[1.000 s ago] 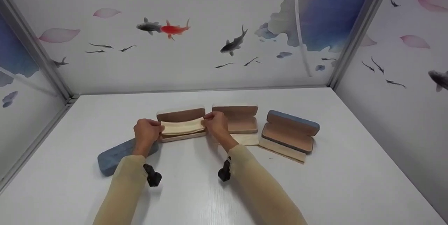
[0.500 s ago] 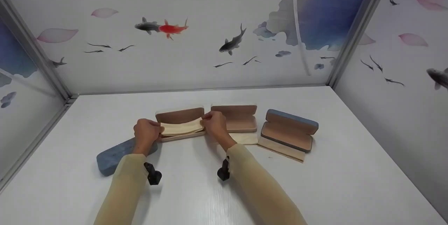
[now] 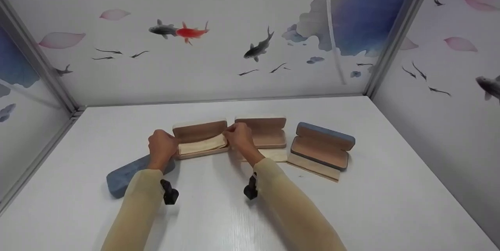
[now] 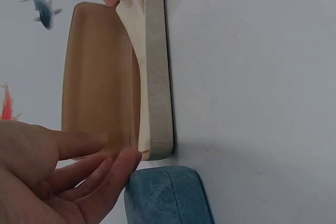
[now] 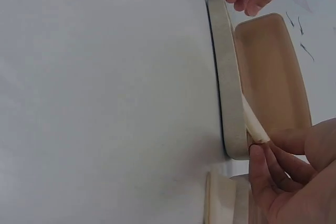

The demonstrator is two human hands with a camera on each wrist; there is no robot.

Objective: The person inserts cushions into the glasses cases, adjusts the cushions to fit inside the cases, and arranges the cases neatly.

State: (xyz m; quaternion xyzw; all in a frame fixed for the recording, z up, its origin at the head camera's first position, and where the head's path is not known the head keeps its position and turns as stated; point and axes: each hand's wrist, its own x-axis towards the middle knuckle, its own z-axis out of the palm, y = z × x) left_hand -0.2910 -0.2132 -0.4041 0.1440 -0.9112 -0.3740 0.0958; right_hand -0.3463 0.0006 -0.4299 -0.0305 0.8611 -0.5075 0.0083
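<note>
A folded cream cloth (image 3: 201, 145) lies in an open eyeglass case (image 3: 200, 130) with a pale outside and brown lining. Its left end is down inside the case; the right end is lifted. My right hand (image 3: 239, 137) pinches that raised end between thumb and fingers, as the right wrist view of the cloth (image 5: 254, 121) shows. At the case's left end is my left hand (image 3: 161, 147), its thumb and fingers apart and holding nothing. In the left wrist view the left hand (image 4: 68, 182) has its fingertips by the case's corner.
A closed blue case (image 3: 127, 177) lies partly behind the left hand. To the right stand a second open pale case (image 3: 269, 138) and an open blue case (image 3: 321, 152). Before them lie folded cloths, one a cream cloth (image 3: 314, 169). A printed wall (image 3: 218, 75) closes off the back.
The cloth's left end has dropped into the case as my left hand let go and moved slightly up. My right hand keeps its pinch on the other end.
</note>
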